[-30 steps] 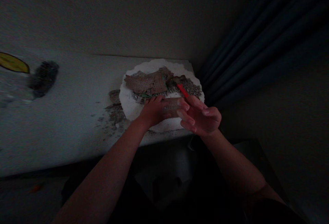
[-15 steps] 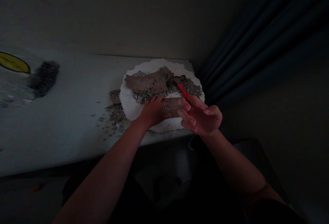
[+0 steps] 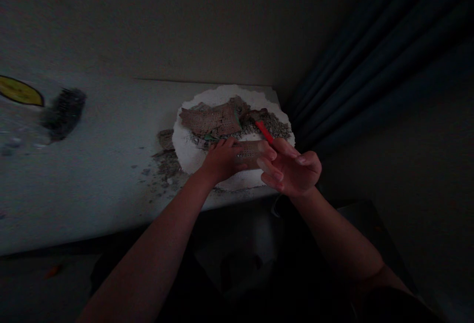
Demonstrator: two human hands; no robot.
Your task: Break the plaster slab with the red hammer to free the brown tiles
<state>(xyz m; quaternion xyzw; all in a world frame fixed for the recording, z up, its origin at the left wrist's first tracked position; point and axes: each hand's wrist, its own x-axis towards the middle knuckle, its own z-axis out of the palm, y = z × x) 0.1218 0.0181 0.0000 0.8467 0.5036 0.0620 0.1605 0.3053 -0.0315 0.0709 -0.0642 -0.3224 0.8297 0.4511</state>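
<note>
My left hand is closed on the left end of a small brownish piece with rows of dots on its surface. My right hand is turned palm up at the other end, fingers curled, with fingertips over that end. A red stick-like handle runs from beside its upper fingers toward the grit; the rest of it is hidden behind the hand. Beyond my hands lies a larger curved brown dotted sheet, broken at its edges, with green bits beside it. Both rest over a white scalloped-edge mat.
Loose grey grit covers the mat's right side. Crumbs and fragments have spilled left of it onto the pale table. A clear bag with a yellow label and dark contents lies far left. A dark curtain hangs at right.
My right hand has shifted very slightly to the right. Otherwise both hands and the pieces hold nearly the same positions.
</note>
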